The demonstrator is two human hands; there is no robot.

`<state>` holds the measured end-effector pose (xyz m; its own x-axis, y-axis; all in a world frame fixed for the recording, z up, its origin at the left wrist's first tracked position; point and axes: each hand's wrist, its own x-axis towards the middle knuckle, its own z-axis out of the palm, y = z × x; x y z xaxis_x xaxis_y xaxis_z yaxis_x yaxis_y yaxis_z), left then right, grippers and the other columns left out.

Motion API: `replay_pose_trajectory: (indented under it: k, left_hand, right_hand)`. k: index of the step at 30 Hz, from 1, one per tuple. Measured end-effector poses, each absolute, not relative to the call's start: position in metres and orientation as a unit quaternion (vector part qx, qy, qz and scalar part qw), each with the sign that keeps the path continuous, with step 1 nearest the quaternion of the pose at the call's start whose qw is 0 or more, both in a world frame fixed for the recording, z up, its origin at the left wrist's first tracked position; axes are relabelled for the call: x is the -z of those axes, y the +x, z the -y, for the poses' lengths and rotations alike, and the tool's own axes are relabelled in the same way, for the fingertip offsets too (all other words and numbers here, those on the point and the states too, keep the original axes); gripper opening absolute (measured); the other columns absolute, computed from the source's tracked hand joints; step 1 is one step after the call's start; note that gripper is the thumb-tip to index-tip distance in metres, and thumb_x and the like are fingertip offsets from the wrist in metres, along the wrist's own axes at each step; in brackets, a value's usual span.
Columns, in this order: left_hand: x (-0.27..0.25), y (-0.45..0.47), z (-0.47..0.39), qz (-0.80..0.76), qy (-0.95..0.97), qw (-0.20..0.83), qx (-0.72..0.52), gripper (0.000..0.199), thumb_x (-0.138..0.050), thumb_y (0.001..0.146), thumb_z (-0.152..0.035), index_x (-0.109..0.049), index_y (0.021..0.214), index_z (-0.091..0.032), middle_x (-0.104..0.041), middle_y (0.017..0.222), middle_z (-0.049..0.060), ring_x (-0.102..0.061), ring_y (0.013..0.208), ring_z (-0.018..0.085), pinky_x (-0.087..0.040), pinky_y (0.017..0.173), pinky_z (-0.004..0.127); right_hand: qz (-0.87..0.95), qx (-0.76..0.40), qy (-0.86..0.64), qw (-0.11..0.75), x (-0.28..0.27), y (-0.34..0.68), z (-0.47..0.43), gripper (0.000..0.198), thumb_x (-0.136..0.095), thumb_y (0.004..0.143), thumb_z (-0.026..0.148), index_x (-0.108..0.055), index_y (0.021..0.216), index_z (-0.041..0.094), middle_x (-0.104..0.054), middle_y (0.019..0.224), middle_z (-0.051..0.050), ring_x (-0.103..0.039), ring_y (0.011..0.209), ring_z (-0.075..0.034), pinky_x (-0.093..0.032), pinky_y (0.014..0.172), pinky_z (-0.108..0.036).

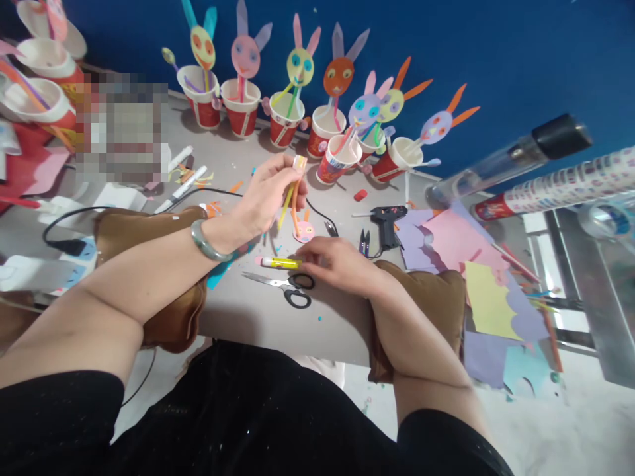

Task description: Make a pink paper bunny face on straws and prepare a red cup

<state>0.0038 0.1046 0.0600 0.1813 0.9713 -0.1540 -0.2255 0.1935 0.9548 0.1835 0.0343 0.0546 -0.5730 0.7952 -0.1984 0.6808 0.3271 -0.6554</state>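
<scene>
My left hand [278, 188], raised over the table, pinches thin orange and yellow strips [294, 201] with a small pale piece at their top. Just below them lies a pink paper rabbit face [303, 230]; whether it is joined to the orange strip I cannot tell. My right hand [337, 264] rests low on the table, its fingers closed at the right end of a yellow glue stick [284, 263]. Directly under that lie scissors [282, 284] with black handles. To the right of my right hand are small dark snips [365, 242] and a black glue gun [389, 225].
Red paper cups [241, 112] with rabbit faces stand along the blue wall. Brown cushions [421, 294] lie at both sides. Coloured paper sheets [489, 291], a clear tube [496, 162] and a cup stack [560, 182] are right. A black cord [198, 192] crosses the table.
</scene>
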Motion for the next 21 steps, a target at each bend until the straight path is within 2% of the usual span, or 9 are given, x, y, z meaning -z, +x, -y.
replay_pose_trajectory:
  k: [2, 4, 6, 10, 13, 15, 18, 21]
  left_hand:
    - [-0.061, 0.002, -0.106, -0.438, 0.418, 0.634, -0.481, 0.011, -0.052, 0.093, -0.018, -0.049, 0.084, -0.023, -0.058, 0.062, -0.006, -0.055, 0.050, 0.007, -0.046, 0.054, 0.023]
    - [-0.061, 0.001, -0.107, -0.434, 0.410, 0.638, -0.487, 0.013, -0.053, 0.093, -0.018, -0.049, 0.083, -0.023, -0.058, 0.062, -0.006, -0.054, 0.050, 0.008, -0.045, 0.052, 0.024]
    - [-0.063, -0.001, -0.108, -0.426, 0.406, 0.641, -0.493, 0.015, -0.055, 0.094, -0.018, -0.048, 0.081, -0.024, -0.058, 0.063, -0.006, -0.054, 0.052, 0.008, -0.045, 0.053, 0.025]
    - [-0.071, -0.009, -0.116, -0.405, 0.397, 0.625, -0.536, 0.020, -0.051, 0.098, -0.015, -0.048, 0.081, -0.026, -0.060, 0.064, -0.005, -0.051, 0.057, 0.009, -0.044, 0.055, 0.027]
    - [-0.078, -0.022, -0.130, -0.396, 0.384, 0.579, -0.600, 0.017, -0.053, 0.103, -0.026, -0.047, 0.087, -0.028, -0.060, 0.068, -0.005, -0.049, 0.062, 0.010, -0.044, 0.057, 0.026]
    - [-0.079, -0.031, -0.138, -0.404, 0.398, 0.544, -0.618, 0.012, -0.055, 0.103, -0.038, -0.049, 0.097, -0.030, -0.060, 0.072, -0.004, -0.053, 0.070, 0.012, -0.047, 0.062, 0.027]
    - [-0.077, -0.035, -0.143, -0.440, 0.431, 0.502, -0.607, 0.016, -0.055, 0.101, -0.046, -0.050, 0.097, -0.031, -0.062, 0.075, -0.002, -0.058, 0.077, 0.015, -0.049, 0.067, 0.029]
    - [-0.073, -0.030, -0.139, -0.431, 0.450, 0.517, -0.588, 0.021, -0.060, 0.098, -0.046, -0.051, 0.088, -0.031, -0.063, 0.075, -0.003, -0.058, 0.069, 0.014, -0.049, 0.062, 0.031]
  right_hand:
    - [0.841, -0.329, -0.429, -0.030, -0.061, 0.184, -0.033, 0.023, -0.066, 0.091, 0.028, -0.076, 0.110, 0.019, -0.079, 0.106, -0.008, -0.071, 0.094, -0.023, -0.051, 0.081, -0.033]
    - [0.845, -0.282, -0.447, -0.078, -0.069, 0.193, -0.034, 0.027, -0.065, 0.091, 0.030, -0.076, 0.114, 0.021, -0.080, 0.109, -0.009, -0.072, 0.098, -0.026, -0.050, 0.082, -0.034]
    - [0.827, -0.228, -0.509, -0.063, -0.079, 0.209, -0.037, 0.032, -0.062, 0.093, 0.034, -0.074, 0.120, 0.021, -0.080, 0.107, -0.009, -0.073, 0.096, -0.027, -0.051, 0.082, -0.036]
    - [0.752, -0.088, -0.653, 0.031, -0.096, 0.248, -0.043, 0.036, -0.059, 0.094, 0.038, -0.072, 0.123, 0.022, -0.079, 0.106, -0.010, -0.073, 0.092, -0.029, -0.051, 0.084, -0.040]
    - [0.707, -0.009, -0.705, 0.050, -0.099, 0.262, -0.046, 0.037, -0.056, 0.095, 0.038, -0.070, 0.124, 0.020, -0.079, 0.107, -0.013, -0.072, 0.092, -0.031, -0.050, 0.088, -0.045]
    - [0.702, -0.006, -0.711, 0.033, -0.095, 0.261, -0.049, 0.036, -0.057, 0.094, 0.037, -0.070, 0.122, 0.019, -0.079, 0.105, -0.013, -0.072, 0.092, -0.032, -0.049, 0.088, -0.046]
    - [0.723, -0.045, -0.690, -0.010, -0.087, 0.252, -0.051, 0.035, -0.057, 0.094, 0.037, -0.070, 0.122, 0.020, -0.080, 0.103, -0.012, -0.073, 0.092, -0.032, -0.050, 0.085, -0.044]
    - [0.742, -0.066, -0.666, -0.038, -0.080, 0.245, -0.052, 0.037, -0.058, 0.094, 0.040, -0.071, 0.123, 0.022, -0.080, 0.103, -0.011, -0.073, 0.094, -0.032, -0.049, 0.083, -0.042]
